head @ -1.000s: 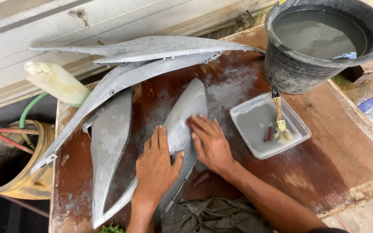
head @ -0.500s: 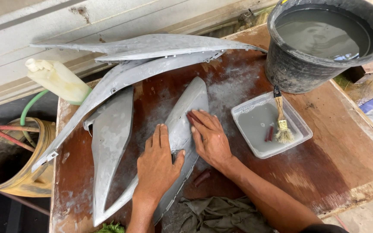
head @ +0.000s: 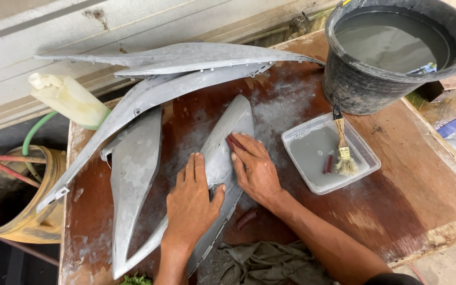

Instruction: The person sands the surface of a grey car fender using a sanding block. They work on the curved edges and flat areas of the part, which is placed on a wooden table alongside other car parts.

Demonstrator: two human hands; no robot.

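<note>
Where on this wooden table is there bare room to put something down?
The widest bare patch of table lies right of the shallow tray, below the bucket. A smaller one sits between the right hand and the tray. The left half is crowded with grey panels under the left hand.

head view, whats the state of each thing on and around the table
left hand: open, flat on the grey panel
right hand: pressing a small dark piece onto that panel
grey panel: lying flat, dusty
bucket: upright, holding grey water
clear tray: holds shallow grey liquid
brush: resting in the tray, bristles down
pale jug: lying tilted at the table's edge
</note>
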